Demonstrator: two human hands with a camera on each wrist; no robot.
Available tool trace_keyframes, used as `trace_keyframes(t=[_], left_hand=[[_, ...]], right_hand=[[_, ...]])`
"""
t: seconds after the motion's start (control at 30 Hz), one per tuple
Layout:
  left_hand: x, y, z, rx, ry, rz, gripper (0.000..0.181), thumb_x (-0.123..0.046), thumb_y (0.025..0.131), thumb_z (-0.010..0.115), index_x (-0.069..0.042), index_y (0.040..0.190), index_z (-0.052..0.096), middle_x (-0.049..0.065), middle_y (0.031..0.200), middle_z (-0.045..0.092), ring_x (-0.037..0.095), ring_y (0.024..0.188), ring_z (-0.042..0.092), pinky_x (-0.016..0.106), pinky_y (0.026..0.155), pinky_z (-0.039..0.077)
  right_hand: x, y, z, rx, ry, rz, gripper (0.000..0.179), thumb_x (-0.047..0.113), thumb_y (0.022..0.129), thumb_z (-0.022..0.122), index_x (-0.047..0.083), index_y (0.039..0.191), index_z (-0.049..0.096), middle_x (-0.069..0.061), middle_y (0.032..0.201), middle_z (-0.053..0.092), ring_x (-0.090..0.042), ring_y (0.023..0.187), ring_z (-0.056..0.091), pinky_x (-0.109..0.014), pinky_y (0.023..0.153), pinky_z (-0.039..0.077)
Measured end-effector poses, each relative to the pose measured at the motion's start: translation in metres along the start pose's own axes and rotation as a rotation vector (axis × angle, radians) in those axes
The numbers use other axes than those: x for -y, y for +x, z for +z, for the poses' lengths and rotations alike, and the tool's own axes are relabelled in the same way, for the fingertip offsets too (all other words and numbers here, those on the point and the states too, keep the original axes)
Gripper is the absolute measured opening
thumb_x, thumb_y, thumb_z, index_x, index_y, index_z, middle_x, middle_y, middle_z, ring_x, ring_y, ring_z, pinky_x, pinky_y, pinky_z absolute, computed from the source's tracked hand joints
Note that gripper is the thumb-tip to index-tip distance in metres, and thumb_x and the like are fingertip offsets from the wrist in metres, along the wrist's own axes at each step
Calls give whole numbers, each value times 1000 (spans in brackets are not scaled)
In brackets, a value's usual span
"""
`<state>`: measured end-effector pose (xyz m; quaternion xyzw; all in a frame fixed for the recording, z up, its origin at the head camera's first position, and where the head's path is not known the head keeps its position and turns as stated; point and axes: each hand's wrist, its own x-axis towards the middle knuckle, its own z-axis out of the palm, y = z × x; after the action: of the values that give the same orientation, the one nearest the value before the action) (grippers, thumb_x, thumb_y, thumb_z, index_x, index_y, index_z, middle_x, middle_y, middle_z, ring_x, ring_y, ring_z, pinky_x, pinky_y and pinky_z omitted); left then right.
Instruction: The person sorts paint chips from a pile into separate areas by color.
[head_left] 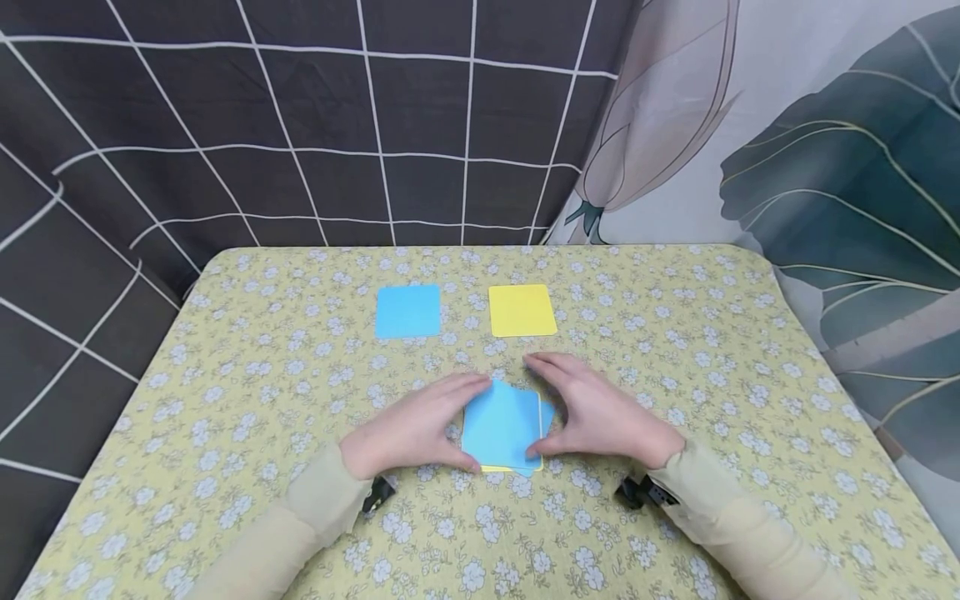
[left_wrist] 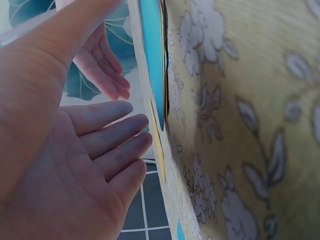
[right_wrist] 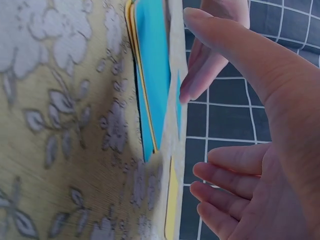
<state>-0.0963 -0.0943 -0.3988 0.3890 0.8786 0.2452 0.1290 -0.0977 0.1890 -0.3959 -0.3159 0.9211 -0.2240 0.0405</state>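
A loose stack of blue and yellow square cards lies on the table, a blue card on top and yellow edges showing beneath. Its cards are turned slightly out of line with one another. My left hand is at the stack's left side, thumb and fingers spread apart. On the opposite side my right hand faces it in the same spread pose. Both wrist views show relaxed fingers with nothing between them, the stack lying beyond. Whether any fingertip touches the cards I cannot tell.
Behind the stack lie a single blue card at left and a single yellow card at right. A yellow floral cloth covers the table. A dark grid-patterned curtain hangs behind, with a leaf-print curtain at right.
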Motion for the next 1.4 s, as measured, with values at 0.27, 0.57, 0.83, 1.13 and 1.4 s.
trace_keyframes(t=[0.27, 0.57, 0.83, 1.13, 1.4], left_hand=[[0, 0, 2, 15, 25, 3, 113, -52, 73, 89, 1, 157, 34, 14, 160, 35, 28, 147, 33, 41, 119, 28], [1, 0, 5, 20, 2, -6, 111, -48, 73, 90, 0, 157, 34, 12, 159, 39, 27, 145, 35, 41, 118, 31], [2, 1, 6, 15, -9, -8, 109, -45, 74, 91, -1, 157, 35, 9, 157, 41, 24, 143, 38, 38, 117, 34], [0, 0, 5, 11, -18, -9, 108, -44, 74, 92, -1, 156, 36, 9, 156, 43, 25, 143, 39, 39, 116, 35], [1, 0, 6, 8, -15, -10, 110, -45, 73, 91, -1, 157, 34, 10, 157, 41, 25, 144, 37, 39, 117, 33]], right_hand=[[2, -4, 6, 28, 12, 4, 120, 63, 59, 93, 1, 151, 46, -11, 148, 47, -26, 129, 50, -42, 105, 48], [3, -4, 14, 47, 21, -7, 115, 60, 56, 95, 0, 144, 53, -4, 133, 50, -18, 117, 47, -36, 95, 52], [5, -4, 15, 76, 23, 11, 103, 59, 58, 94, 3, 138, 59, 0, 128, 50, -16, 112, 44, -35, 90, 53], [7, -4, 16, 82, 17, 21, 100, 56, 61, 92, 3, 138, 58, 2, 126, 49, -14, 109, 43, -31, 88, 52], [5, -3, 16, 47, -3, -9, 99, 55, 59, 91, 3, 138, 59, 0, 127, 51, -13, 109, 45, -31, 89, 53]])
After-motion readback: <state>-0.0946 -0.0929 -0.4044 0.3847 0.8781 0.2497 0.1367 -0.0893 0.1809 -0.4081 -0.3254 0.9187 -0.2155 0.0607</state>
